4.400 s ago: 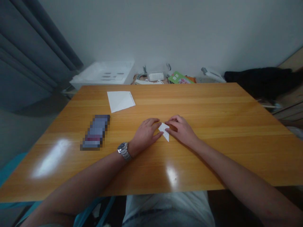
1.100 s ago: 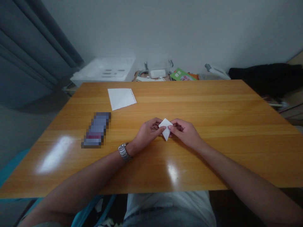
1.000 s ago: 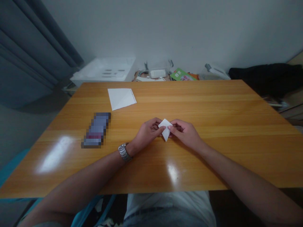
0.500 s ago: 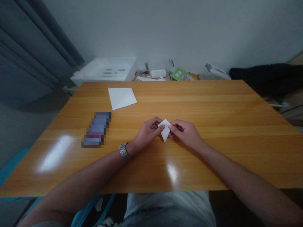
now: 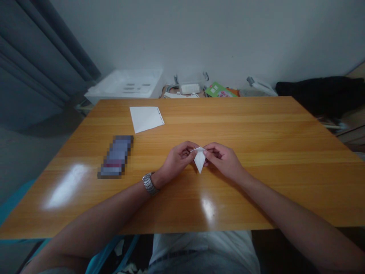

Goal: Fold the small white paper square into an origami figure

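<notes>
A small piece of folded white paper (image 5: 200,161), kite-shaped with its long point toward me, is pinched between both hands just above the table. My left hand (image 5: 180,158) grips its left edge, thumb on top and fingers behind. On the opposite edge, my right hand (image 5: 222,156) holds it the same way, its thumb pressed near the upper fold. The fingertips behind the paper are partly hidden. A metal watch (image 5: 150,183) is on my left wrist.
On the wooden table (image 5: 251,129) lie a sheet of white paper (image 5: 146,119) with a perforated edge and a pixelated phone-like object (image 5: 116,156). Beyond the far edge are a white tray (image 5: 128,82), a green booklet (image 5: 219,90) and a dark cloth item (image 5: 319,93).
The top of the folded paper has tipped and looks flatter, and its lower point has shifted slightly toward me. Both hands keep their hold in nearly the same place.
</notes>
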A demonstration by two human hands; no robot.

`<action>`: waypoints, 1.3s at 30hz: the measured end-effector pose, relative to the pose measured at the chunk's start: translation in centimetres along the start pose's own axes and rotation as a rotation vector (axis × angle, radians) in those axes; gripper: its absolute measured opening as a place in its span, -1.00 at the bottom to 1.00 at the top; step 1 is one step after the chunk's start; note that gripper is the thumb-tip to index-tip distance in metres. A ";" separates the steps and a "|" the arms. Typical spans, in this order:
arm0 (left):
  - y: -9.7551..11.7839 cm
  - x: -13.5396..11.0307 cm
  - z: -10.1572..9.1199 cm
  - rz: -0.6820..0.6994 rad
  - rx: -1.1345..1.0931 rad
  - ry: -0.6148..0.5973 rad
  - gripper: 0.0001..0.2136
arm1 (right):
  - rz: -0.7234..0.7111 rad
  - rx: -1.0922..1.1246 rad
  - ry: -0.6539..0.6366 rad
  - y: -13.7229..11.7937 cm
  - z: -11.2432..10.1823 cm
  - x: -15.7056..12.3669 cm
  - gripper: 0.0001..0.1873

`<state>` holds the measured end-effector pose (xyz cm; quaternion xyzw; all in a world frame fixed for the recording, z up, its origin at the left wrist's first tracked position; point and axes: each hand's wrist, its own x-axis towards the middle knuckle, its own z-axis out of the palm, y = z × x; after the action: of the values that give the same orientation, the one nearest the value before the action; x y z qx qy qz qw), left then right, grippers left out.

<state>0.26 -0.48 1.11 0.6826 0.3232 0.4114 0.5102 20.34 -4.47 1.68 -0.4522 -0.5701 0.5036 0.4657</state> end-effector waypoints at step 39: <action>1.4 0.0 -0.4 -0.089 -0.022 0.045 -0.74 | 0.075 0.055 -0.019 -0.8 0.0 0.2 -0.62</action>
<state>-0.03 -0.71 2.51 0.6526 0.3599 0.4070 0.5281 20.24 -4.30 2.51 -0.4555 -0.5433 0.5404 0.4532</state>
